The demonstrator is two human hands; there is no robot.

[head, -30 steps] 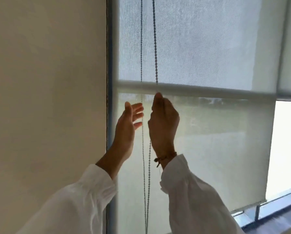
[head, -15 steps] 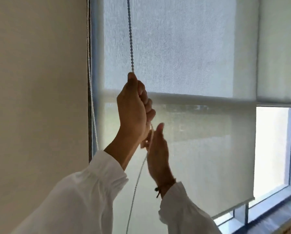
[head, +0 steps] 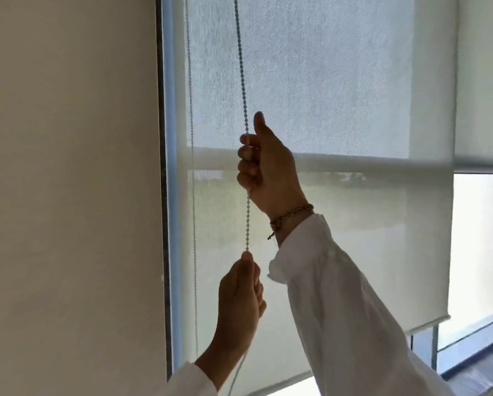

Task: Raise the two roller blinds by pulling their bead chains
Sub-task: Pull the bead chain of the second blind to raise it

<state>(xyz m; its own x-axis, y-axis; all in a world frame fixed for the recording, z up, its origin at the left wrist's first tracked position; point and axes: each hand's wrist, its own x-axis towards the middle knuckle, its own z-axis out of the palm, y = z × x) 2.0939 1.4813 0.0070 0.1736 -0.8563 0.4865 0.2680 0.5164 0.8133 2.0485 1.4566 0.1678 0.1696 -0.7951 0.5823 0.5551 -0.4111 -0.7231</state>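
Note:
A bead chain [head: 241, 67] hangs taut in front of the window. My right hand [head: 268, 170] is closed around it high up, thumb raised, level with the hem bar [head: 368, 164] of the denser roller blind [head: 325, 81]. My left hand [head: 239, 301] grips the same chain lower down, and the chain runs straight between the two hands. A second strand of chain [head: 192, 167] hangs free at the left, by the frame. The sheer roller blind [head: 368, 252] hangs lower, its bottom bar [head: 428, 324] near the sill.
A plain beige wall [head: 68, 195] fills the left side up to the dark window frame [head: 165, 195]. Another blind [head: 485, 81] covers the upper right pane. Bright glass [head: 479, 238] and the sill [head: 482, 364] show at the lower right.
My left hand has pulled the chain down from hem-bar height to low in the view. My right hand has risen above it and closed on the chain.

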